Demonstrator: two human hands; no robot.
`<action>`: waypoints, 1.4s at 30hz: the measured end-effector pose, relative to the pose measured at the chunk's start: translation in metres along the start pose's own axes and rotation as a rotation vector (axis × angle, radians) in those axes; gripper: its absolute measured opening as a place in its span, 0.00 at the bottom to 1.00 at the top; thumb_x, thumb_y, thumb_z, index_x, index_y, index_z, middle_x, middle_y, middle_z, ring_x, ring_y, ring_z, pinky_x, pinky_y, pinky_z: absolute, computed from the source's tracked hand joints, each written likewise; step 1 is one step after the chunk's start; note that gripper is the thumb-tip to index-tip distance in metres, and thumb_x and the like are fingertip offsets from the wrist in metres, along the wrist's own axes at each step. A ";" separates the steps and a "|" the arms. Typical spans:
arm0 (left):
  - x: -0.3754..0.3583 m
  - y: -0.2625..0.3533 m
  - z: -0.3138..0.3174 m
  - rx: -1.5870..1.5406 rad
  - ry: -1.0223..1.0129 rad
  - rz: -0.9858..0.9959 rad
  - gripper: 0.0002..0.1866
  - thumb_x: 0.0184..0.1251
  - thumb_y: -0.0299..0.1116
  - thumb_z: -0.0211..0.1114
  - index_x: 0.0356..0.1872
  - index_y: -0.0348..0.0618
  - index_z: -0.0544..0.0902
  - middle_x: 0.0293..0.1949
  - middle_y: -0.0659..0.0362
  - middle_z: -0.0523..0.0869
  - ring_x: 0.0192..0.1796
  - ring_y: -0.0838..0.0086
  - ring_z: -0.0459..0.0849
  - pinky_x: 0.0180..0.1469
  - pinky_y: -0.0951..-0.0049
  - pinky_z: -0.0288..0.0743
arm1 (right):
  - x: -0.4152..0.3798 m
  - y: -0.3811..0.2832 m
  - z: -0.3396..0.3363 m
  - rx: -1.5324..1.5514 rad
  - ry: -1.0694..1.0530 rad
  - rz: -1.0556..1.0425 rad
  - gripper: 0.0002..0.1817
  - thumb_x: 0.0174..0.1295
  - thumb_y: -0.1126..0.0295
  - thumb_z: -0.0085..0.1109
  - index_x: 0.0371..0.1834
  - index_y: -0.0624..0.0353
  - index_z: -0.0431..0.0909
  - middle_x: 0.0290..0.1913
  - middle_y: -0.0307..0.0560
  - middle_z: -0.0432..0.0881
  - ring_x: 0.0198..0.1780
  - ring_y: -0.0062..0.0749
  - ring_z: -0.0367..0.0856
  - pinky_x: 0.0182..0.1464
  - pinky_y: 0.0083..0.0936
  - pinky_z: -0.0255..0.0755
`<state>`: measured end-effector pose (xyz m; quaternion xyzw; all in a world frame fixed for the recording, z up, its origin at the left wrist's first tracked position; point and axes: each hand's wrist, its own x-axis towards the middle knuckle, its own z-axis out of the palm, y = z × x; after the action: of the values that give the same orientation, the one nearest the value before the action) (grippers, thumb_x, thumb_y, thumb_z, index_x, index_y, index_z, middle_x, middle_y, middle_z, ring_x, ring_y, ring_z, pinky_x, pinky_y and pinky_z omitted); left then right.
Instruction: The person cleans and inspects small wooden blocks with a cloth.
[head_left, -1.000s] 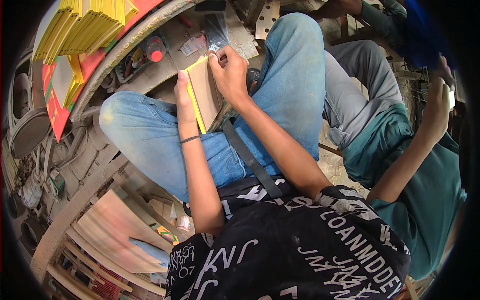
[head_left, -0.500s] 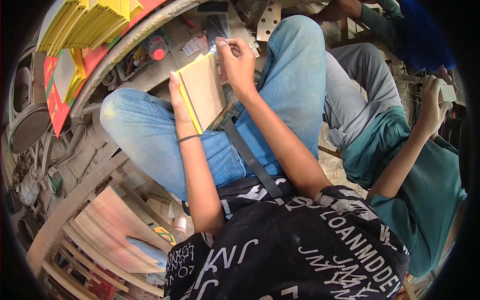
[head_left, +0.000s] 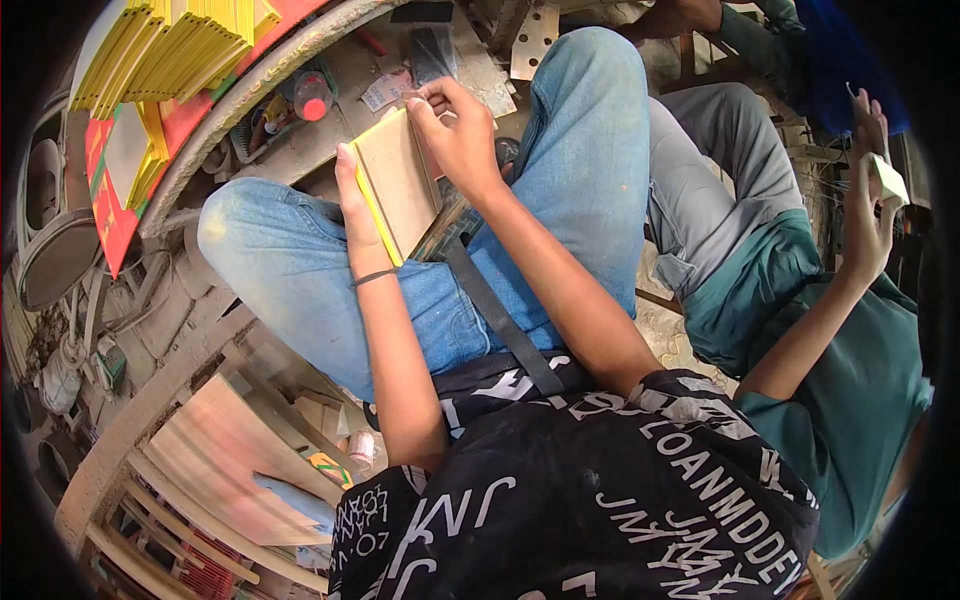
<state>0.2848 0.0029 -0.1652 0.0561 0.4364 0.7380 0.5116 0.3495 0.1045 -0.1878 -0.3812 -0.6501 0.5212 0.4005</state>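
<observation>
Centrally, above the seated person's lap, sits the yellow-edged panel, tilted, its plain brown face up. From where I stand, the left hand grips it by the yellow long edge, thumb over the rim; this hold appears to steady the panel while leaving most of its face uncovered. The right hand is at the far corner, fingers bent and thumb drawn in toward the index finger; whether anything is pinched between them, I cannot tell.

Below the panel, the jeans are spread at the knees, which gives both forearms working room. Beyond the hands lie printed slips and a dark plastic sheet. Left of these, a red-capped bottle stands beside small items in a basket.

At far left, similar yellow-edged panels are stacked on a red sheet, probably to keep them together within reach. At right, a co-worker's hand holds a small pale block.
</observation>
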 end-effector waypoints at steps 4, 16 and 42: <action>0.001 0.000 -0.001 0.089 -0.019 0.001 0.43 0.70 0.65 0.40 0.68 0.33 0.64 0.62 0.50 0.75 0.59 0.66 0.77 0.62 0.69 0.68 | 0.000 -0.001 -0.001 -0.130 0.010 -0.081 0.09 0.59 0.70 0.62 0.35 0.65 0.78 0.26 0.47 0.81 0.29 0.26 0.78 0.35 0.25 0.73; 0.015 -0.013 -0.021 0.170 -0.049 0.087 0.33 0.74 0.55 0.45 0.61 0.32 0.73 0.51 0.52 0.81 0.49 0.71 0.81 0.51 0.73 0.75 | 0.002 0.002 -0.003 -0.146 0.007 -0.069 0.08 0.59 0.72 0.61 0.33 0.68 0.78 0.25 0.47 0.81 0.28 0.23 0.77 0.34 0.24 0.73; 0.007 0.006 -0.009 -0.137 -0.009 0.070 0.45 0.69 0.66 0.39 0.68 0.29 0.63 0.61 0.43 0.74 0.59 0.59 0.77 0.62 0.65 0.70 | 0.015 -0.004 -0.011 0.304 -0.145 0.274 0.14 0.64 0.73 0.57 0.51 0.68 0.74 0.35 0.45 0.81 0.26 0.20 0.79 0.25 0.16 0.72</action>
<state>0.2723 0.0030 -0.1691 0.0395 0.3804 0.7833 0.4901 0.3539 0.1212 -0.1804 -0.3627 -0.5333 0.6889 0.3309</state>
